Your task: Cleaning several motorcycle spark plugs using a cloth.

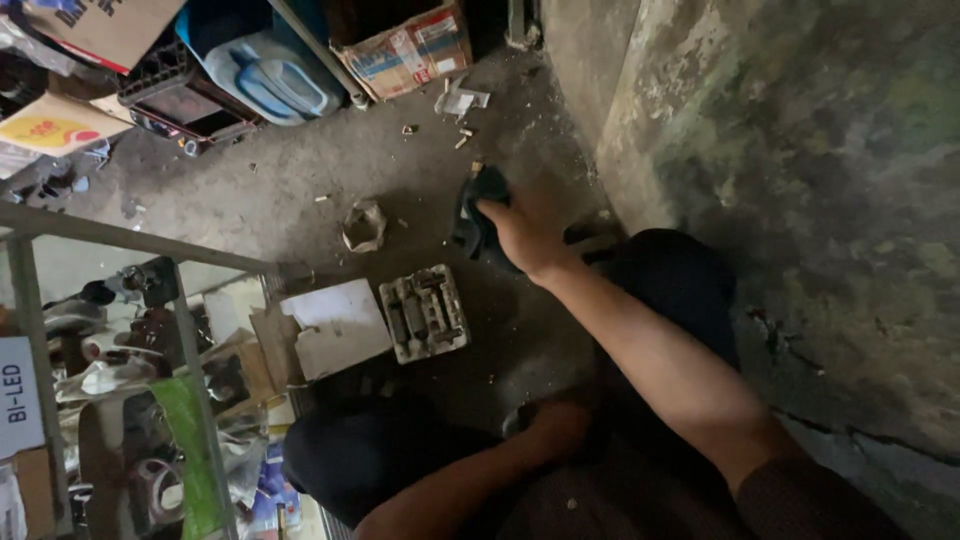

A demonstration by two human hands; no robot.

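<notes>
Right hand: the right hand [522, 232] lay closed on a dark object [478, 215] on the floor [300, 180], centre of the frame, near the stained wall [800, 180].
Left hand: the left hand [558, 428] sat low in the lower centre, in shadow; I cannot tell how its fingers were set.
Nearby: an open grey tool case [425, 312] lay left of the dark object, apart from it, with a white board [335, 325] just beside.
Upper left: a blue jug [275, 75] and a cardboard box [405, 50].

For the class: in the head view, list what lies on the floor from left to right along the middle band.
Flat white cardboard sheet → grey moulded plastic tray → dark rounded object under the right hand.
</notes>
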